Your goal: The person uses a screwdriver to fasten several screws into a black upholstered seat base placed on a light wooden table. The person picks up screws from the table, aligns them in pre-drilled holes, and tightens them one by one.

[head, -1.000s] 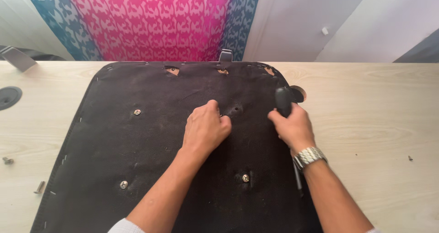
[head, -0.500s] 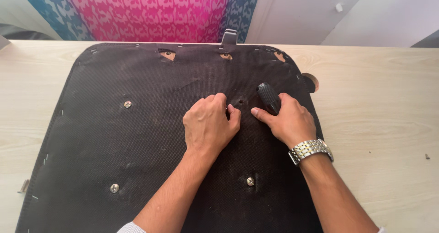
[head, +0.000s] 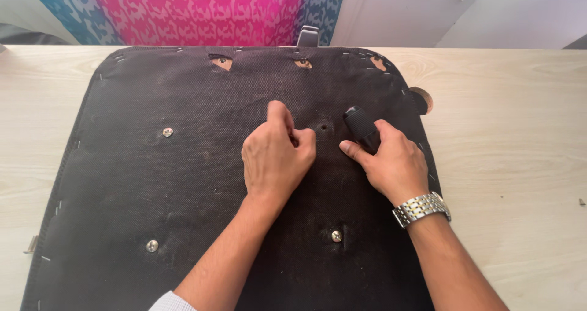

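The right hand [head: 394, 164] is closed around a tool [head: 361, 129] with a black handle. Only the handle shows; its rounded end sticks out above the fingers. The long axis of the handle is tilted: it runs from the upper left down to the lower right, and the free end points away from the person and a little to the left. The working end is hidden under the palm, so I cannot tell its kind.

The left hand [head: 276, 159] rests just beside it on the black panel [head: 153, 182]. Its grip is nearly closed, with the fingertips pinched together next to a small hole [head: 323, 128]; whether something is held between them I cannot tell. The hole lies between the two hands.

The panel is covered with dark fabric, stapled along the edges, and lies flat on a pale wooden surface [head: 513, 146]. Three silver screws [head: 167, 131] show on it. On the right wrist there is a metal watch [head: 420, 208].

Behind the surface hangs a cloth [head: 195, 11] with a pink and blue pattern, and next to it a white wall [head: 403, 11].
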